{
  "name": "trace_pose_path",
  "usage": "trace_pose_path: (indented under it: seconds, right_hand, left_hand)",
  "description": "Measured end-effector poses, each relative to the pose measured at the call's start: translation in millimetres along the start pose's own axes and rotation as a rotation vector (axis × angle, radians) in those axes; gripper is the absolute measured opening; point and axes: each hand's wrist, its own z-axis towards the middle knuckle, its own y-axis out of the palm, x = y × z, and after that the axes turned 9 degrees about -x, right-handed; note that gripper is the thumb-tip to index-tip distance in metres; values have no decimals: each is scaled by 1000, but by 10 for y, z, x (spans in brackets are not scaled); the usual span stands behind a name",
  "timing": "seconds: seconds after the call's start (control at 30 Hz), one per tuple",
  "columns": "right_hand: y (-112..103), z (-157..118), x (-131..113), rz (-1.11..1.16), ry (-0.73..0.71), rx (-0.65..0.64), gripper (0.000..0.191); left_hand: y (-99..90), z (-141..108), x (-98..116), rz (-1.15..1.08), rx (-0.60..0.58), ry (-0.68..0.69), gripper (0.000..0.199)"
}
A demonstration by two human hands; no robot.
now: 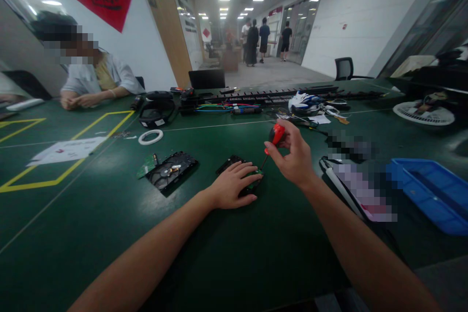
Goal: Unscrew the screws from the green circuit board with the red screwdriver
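Observation:
My right hand (292, 153) grips a screwdriver (278, 133) by its red and black handle. Its shaft slants down to the green circuit board of a hard drive (229, 162) on the table. Across that drive lies my left hand (234, 185), flat with the fingers stretched out, covering most of it. Left of my hands sits an opened hard drive (171, 170) with its inside showing. A loose green circuit board (146, 166) touches or overlaps its left edge; I cannot tell which.
A blue plastic tray (431, 192) stands on the green table at the right. White tape roll (150, 137), printed paper (68, 150) and a black headset (157, 109) lie left. Cables and gloves (305, 102) are at the back. A person (100, 78) sits across at the left.

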Motion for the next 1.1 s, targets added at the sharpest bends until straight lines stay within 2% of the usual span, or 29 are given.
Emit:
trace_pose_path:
  seconds: [0.13,0.3,0.43,0.67,0.9,1.1]
  right_hand:
    - [5,-6,-11,-51,-41,24,66]
    - [-2,-18,-54,-33,-4,-9,68]
    - [1,-15,-5,28,9,-8,71]
    - [27,-35,63,8,2,26,75]
    - [45,-68,48,176,56,-28,72]
    - [34,-62,72,56,14,28,78]
  left_hand:
    - [-1,-7,8,-7,7,1,73]
    - [-4,-10,15,-11,14,1,72]
    - [-15,-11,25,-16,23,2,73]
    - [-22,-8,26,-16,21,7,73]
    - [2,-12,16,-21,28,3,73]
    - [5,-12,15,-18,30,-1,74]
